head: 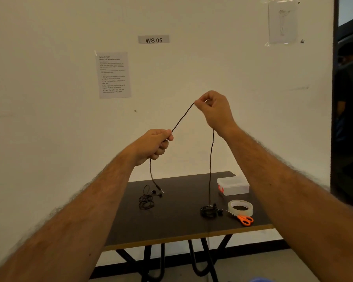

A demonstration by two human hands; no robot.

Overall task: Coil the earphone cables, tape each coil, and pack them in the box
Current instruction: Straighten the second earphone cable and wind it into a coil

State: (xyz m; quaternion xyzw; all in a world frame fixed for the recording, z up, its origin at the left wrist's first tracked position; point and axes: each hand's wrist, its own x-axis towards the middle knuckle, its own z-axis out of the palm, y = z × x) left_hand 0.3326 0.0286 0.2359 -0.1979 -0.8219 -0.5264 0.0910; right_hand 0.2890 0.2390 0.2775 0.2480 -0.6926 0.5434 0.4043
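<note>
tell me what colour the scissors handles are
Orange, on the scissors, seen in the head view.

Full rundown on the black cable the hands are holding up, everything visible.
The held cable is thin, dark and looks braided. The left hand grips it in a fist; the right hand pinches it higher up, so it runs taut and slanted between them. Below the left hand a short tail curves down to a metal jack plug hanging over the table. From the right hand it drops straight to a loose bundle with earbuds on the table.

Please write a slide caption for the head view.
Both hands, left and right, stretch an earphone cable above the table.
</note>
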